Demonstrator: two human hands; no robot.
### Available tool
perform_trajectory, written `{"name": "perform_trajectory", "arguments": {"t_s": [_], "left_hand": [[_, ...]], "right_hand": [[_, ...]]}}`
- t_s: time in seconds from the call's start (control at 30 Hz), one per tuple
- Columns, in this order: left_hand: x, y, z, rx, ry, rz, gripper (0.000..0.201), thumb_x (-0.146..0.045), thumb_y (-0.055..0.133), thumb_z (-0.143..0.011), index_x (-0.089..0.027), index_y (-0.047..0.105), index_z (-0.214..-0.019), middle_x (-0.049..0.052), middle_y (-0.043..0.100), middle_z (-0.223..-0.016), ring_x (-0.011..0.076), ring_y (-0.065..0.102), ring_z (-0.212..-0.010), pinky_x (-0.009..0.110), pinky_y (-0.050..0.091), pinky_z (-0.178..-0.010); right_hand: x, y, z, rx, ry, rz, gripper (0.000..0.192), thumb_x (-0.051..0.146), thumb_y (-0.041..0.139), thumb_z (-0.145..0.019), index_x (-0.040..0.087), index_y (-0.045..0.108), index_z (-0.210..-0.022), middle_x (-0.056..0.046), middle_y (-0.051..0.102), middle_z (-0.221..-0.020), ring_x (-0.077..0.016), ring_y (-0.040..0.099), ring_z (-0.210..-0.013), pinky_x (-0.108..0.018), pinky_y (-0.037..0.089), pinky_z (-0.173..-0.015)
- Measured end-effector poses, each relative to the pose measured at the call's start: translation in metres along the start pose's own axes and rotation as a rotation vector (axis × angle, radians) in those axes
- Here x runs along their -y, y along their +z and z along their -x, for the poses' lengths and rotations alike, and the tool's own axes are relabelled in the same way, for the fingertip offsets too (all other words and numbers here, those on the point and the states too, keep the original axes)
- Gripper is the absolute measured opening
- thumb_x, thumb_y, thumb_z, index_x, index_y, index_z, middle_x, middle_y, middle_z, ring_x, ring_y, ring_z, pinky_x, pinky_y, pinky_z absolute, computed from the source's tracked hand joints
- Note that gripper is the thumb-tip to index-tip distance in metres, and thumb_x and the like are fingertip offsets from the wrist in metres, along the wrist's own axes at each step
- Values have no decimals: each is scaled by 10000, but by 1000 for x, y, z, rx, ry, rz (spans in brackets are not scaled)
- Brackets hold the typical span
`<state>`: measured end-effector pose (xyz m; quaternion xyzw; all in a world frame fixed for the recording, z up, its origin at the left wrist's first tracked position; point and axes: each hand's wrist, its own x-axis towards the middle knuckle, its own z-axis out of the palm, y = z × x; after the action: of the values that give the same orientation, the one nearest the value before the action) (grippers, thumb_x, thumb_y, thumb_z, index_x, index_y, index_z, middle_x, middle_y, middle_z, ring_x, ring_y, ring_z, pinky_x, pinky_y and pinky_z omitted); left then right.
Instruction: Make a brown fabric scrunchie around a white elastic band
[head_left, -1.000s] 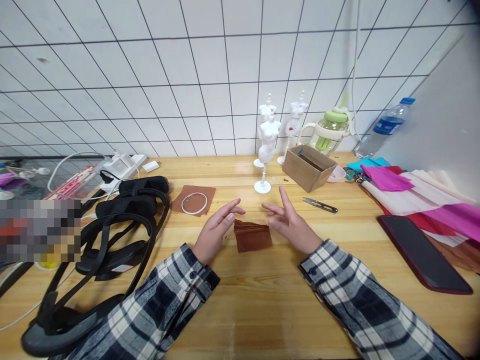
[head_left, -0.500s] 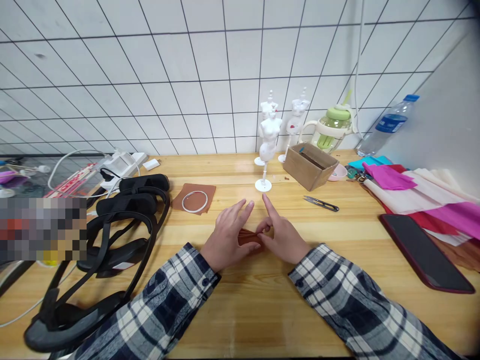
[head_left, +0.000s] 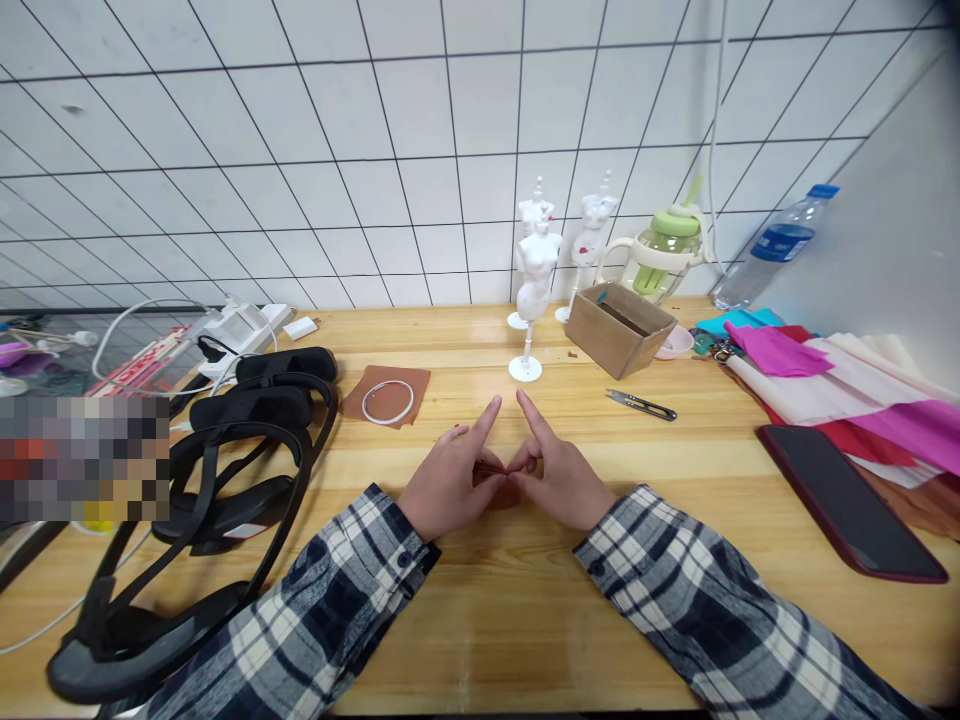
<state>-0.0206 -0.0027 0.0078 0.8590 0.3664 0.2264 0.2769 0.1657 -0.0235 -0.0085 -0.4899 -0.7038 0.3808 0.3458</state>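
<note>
Between my two hands is a small piece of brown cloth (head_left: 501,496), mostly hidden by the fingers. My left hand (head_left: 455,483) pinches it between thumb and bent fingers, the index finger pointing forward. From the other side my right hand (head_left: 561,477) grips the same cloth, thumb and curled fingers together and index finger raised. The fingertips of both hands meet over the cloth. Just beyond them a white mini dress form (head_left: 537,268) stands upright on its round base. Left of my hands, a white ring (head_left: 388,402) rests on a flat brown cloth square (head_left: 365,385).
Thread snips (head_left: 641,404) lie at the right, before a cardboard box (head_left: 637,345). Farther right are fabric pieces (head_left: 840,390) and a phone (head_left: 851,505). Black headsets (head_left: 225,500) with cables take up the left side. A green-lidded cup (head_left: 667,250) and bottle (head_left: 776,245) stand behind.
My left hand's fingers have drawn in from a wider spread, leaving the index pointing forward. Both hands have come closer together on the cloth, and less of it shows.
</note>
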Motion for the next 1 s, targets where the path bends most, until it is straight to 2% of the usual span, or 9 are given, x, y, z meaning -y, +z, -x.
{"name": "perform_trajectory", "arguments": {"t_s": [0.2, 0.33, 0.47, 0.57, 0.63, 0.7, 0.8, 0.9, 1.0], "left_hand": [[-6, -5, 3, -77, -69, -225, 901, -224, 655, -776, -278, 108, -1489, 16, 709, -1011, 227, 611, -1035, 581, 6, -1106], [-10, -5, 4, -93, -35, -275, 938, -213, 659, -769, -263, 66, -1495, 9, 702, -958, 213, 623, -969, 546, 70, -1103], [-9, -1, 4, -20, -32, -261, 877, -164, 607, -793, -253, 88, -1495, -33, 697, -789, 194, 632, -826, 546, 134, -1088], [-7, 0, 3, 39, 4, -229, 840, -112, 574, -798, -269, 127, -1492, -32, 705, -788, 190, 630, -839, 526, 190, -1083], [-5, 0, 3, 52, 8, -169, 844, -100, 575, -790, -279, 140, -1491, -31, 711, -800, 182, 633, -828, 481, 283, -1050], [-2, -2, 2, 29, -58, -69, 872, -111, 582, -785, -284, 110, -1497, -34, 711, -798, 170, 639, -774, 393, 419, -924], [5, -4, 1, -32, -232, 97, 912, -152, 595, -787, -287, 48, -1504, -35, 704, -786, 146, 636, -677, 267, 475, -671], [14, -4, 0, -43, -340, 284, 926, -199, 635, -776, -257, 67, -1506, -28, 696, -768, 127, 626, -637, 240, 471, -620], [21, -3, -1, 15, -381, 509, 942, -238, 689, -747, -199, 123, -1499, -5, 694, -764, 136, 633, -661, 244, 472, -616]], "right_hand": [[-4, 0, -1, 5, 39, 62, 1015, 45, 575, -722, 322, -10, -1504, 58, 677, -756, -142, 622, -678, -288, 495, -688], [-2, 1, -1, 14, 18, 108, 1014, 31, 558, -708, 315, 1, -1506, 55, 679, -758, -146, 610, -671, -281, 483, -671], [0, 3, 0, 33, -1, 121, 1002, 34, 550, -710, 299, 7, -1509, 48, 678, -763, -147, 604, -669, -285, 479, -669], [-4, 5, 0, 56, 8, 92, 979, 42, 552, -720, 301, 34, -1508, 48, 670, -757, -144, 603, -669, -291, 483, -680], [-8, 6, -1, 54, 9, 60, 946, 62, 576, -718, 312, 108, -1502, 28, 675, -827, -140, 598, -689, -292, 490, -678], [-13, 4, -2, -22, 6, 18, 905, 123, 627, -713, 300, 191, -1486, -45, 651, -1056, -153, 596, -786, -289, 504, -656], [-15, -3, -4, -199, -25, -2, 673, 249, 628, -774, 258, 383, -1400, -127, 469, -1352, -195, 567, -993, -309, 531, -673], [-11, -11, -3, -205, -227, 187, 312, 269, 588, -828, 251, 632, -1136, -93, 465, -1373, -233, 501, -1156, -411, 488, -892], [-4, -15, 0, -129, -439, 369, 254, 227, 593, -820, 274, 684, -1053, -56, 474, -1390, -243, 454, -1225, -467, 382, -1026]]}}
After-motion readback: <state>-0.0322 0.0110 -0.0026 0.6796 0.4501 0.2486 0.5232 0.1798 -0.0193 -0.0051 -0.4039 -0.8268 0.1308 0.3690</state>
